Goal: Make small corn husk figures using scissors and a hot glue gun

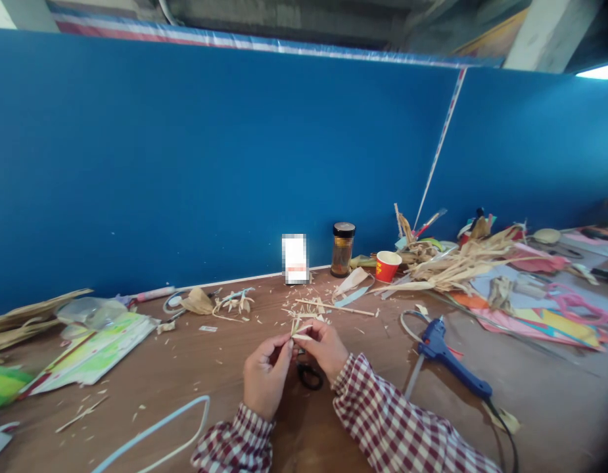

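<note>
Both of my hands meet over the middle of the brown table (195, 368). My left hand (265, 374) and my right hand (326, 348) are closed in a pinch on a small bundle of pale straw strips (298, 326) held between the fingertips. Both wrists wear red-and-white checked sleeves. Black scissors (309, 376) lie on the table just below my hands. Loose straw scraps (313, 305) are scattered right behind them.
A blue glue gun (446, 355) lies to the right, with a red paper cup (387, 265), a dark jar (342, 248) and a heap of dried husks (461, 263) behind. Papers (87, 355) lie left; a pale cord (150, 430) loops near the front edge. A blue wall backs the table.
</note>
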A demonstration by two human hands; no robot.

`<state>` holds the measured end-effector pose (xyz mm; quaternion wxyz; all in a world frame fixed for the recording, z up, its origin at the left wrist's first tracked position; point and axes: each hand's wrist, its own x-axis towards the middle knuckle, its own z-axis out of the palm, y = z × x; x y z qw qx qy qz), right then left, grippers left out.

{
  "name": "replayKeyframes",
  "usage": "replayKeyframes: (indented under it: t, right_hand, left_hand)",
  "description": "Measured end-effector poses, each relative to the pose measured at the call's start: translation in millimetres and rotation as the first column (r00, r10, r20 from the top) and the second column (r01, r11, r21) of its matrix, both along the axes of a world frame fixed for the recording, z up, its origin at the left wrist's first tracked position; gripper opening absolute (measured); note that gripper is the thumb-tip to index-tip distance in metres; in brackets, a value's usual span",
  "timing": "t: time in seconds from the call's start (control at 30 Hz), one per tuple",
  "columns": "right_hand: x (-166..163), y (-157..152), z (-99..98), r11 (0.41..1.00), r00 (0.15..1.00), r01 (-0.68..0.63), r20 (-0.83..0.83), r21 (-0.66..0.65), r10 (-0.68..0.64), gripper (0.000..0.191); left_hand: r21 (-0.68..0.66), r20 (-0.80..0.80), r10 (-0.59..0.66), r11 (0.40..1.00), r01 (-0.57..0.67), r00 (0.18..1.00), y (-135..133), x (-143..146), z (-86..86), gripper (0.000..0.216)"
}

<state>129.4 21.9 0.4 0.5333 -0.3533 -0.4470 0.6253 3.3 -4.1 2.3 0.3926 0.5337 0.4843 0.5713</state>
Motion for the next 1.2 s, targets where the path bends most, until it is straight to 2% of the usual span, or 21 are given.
replayKeyframes:
  t: [0.17,0.47,0.67,0.8,0.9,1.07,1.2]
  right_hand:
    - [1.8,-0.8,0.6,0.999,0.999,-0.004,0.049,-0.049,0.007,0.026]
    - [1.3,1.4,-3.3,1.0,0.999,-0.005,0.054,0.001,0.005,0.025]
    - [0.1,-2.3,1.1,1.0,0.992,0.007,0.123,0.023,-0.01,0.021]
    - [-2.4,-8.6,9.8,0.985,0.95,0.104,0.278,0.141,-0.141,0.011]
    - [-2.5,-11.4,13.4,0.946,0.891,0.189,0.359,0.265,-0.279,0.007]
    - [0.5,-14.5,20.3,0.861,0.805,0.272,0.388,0.431,-0.448,0.01]
    - [3.0,-18.3,28.7,0.784,0.753,0.245,0.398,0.57,-0.525,0.017]
  left_hand:
    - [-0.003,0.011,-0.034,0.999,0.034,0.999,0.9,0.0,-0.5,0.02]
    - [-0.044,0.083,-0.024,0.999,0.028,0.996,2.1,0.1,-2.6,0.017]
    - [-0.136,0.244,-0.023,0.989,0.058,0.97,5.7,1.8,-6.4,0.019]
    - [-0.278,0.463,0.101,0.96,0.037,0.881,8.5,2.3,-1.7,0.016]
    - [-0.389,0.58,0.156,0.916,0.103,0.8,8.9,1.8,5.8,0.005]
    - [-0.431,0.639,0.138,0.879,0.205,0.757,6.0,3.0,11.3,0.009]
    - [-0.422,0.634,0.108,0.878,0.226,0.766,4.3,5.5,8.8,0.008]
